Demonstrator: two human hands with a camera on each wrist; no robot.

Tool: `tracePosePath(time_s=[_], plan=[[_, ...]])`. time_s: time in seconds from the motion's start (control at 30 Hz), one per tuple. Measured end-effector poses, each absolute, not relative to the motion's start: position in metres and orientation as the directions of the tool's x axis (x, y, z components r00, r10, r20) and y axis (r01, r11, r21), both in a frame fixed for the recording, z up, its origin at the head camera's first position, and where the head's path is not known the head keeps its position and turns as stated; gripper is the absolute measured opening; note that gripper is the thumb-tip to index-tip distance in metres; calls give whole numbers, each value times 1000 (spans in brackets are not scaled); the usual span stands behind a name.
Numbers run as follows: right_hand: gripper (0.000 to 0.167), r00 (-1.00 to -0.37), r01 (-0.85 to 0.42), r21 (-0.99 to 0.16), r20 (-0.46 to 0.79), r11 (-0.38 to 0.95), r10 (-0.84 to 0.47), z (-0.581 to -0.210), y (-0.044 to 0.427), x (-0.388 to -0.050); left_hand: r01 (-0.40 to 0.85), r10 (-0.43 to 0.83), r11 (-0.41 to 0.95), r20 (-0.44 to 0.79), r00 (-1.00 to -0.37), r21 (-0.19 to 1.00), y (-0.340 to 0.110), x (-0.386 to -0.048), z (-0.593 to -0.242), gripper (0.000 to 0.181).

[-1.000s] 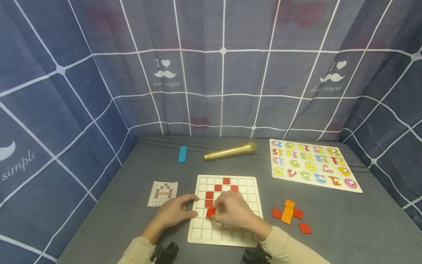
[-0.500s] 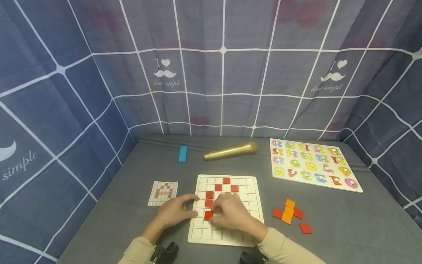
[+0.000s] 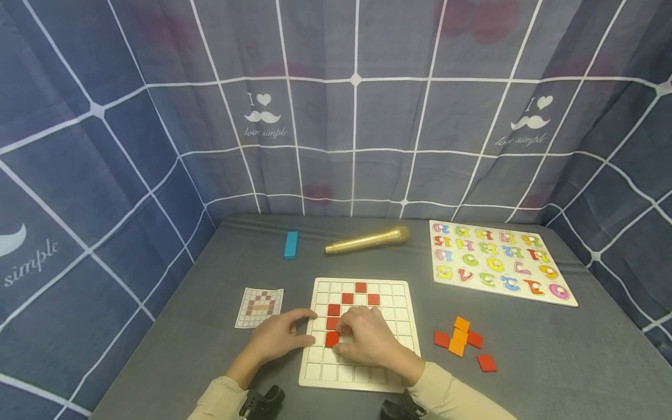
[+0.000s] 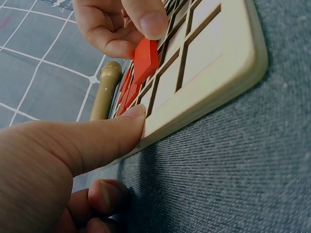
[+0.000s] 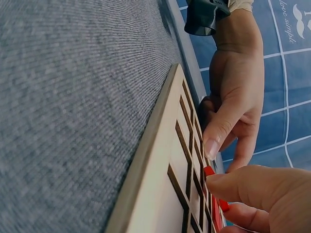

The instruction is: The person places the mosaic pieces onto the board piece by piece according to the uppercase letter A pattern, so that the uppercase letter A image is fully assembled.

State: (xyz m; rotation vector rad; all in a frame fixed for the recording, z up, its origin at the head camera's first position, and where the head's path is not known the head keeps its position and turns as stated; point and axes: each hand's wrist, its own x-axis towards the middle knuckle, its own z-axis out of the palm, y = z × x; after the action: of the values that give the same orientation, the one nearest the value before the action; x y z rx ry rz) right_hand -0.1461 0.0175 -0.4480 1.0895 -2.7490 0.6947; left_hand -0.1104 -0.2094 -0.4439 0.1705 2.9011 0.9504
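Observation:
In the head view the white grid board [image 3: 359, 379] lies flat, with several red tiles in its cells. My right hand [image 3: 370, 338] pinches a red tile [image 3: 331, 339] over a cell below the left column of red ones. That tile [image 4: 146, 60] is tilted and partly above the grid in the left wrist view. My left hand [image 3: 278, 337] rests at the board's left edge, thumb and index finger spread apart, and its thumb [image 4: 112, 136] touches the rim. The right wrist view shows my right thumb [image 5: 243, 185] against the tile, close to my left thumb [image 5: 218, 133].
A pattern card [image 3: 258, 308] lies left of the board. Orange tiles [image 3: 459, 336] and loose red tiles [image 3: 486, 363] lie to the right. Further back are a blue block [image 3: 290, 245], a gold microphone [image 3: 364, 241] and a number puzzle [image 3: 493, 265].
My right hand has shifted slightly left with its red tile, which has turned straighter to the grid and moved a little. My left hand has stayed at the board's edge.

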Motion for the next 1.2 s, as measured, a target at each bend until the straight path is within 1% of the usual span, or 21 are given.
tracePosePath(time_s=[0.4, 0.7, 1.0, 1.2], plan=[[23, -739, -672, -353, 268, 651, -618, -450, 17, -147, 77, 131, 796, -47, -990, 601, -209, -111, -443, 46], [23, -732, -678, -376, 264, 632, -629, -453, 15, -147, 66, 129, 793, -61, -990, 605, -211, -109, -443, 46], [21, -723, -689, -365, 284, 626, -630, -453, 15, -147, 46, 116, 800, -80, -990, 598, -212, -111, -443, 45], [21, -731, -681, -364, 280, 636, -622, -454, 15, -148, 53, 120, 805, -74, -990, 591, -211, -113, -445, 45]])
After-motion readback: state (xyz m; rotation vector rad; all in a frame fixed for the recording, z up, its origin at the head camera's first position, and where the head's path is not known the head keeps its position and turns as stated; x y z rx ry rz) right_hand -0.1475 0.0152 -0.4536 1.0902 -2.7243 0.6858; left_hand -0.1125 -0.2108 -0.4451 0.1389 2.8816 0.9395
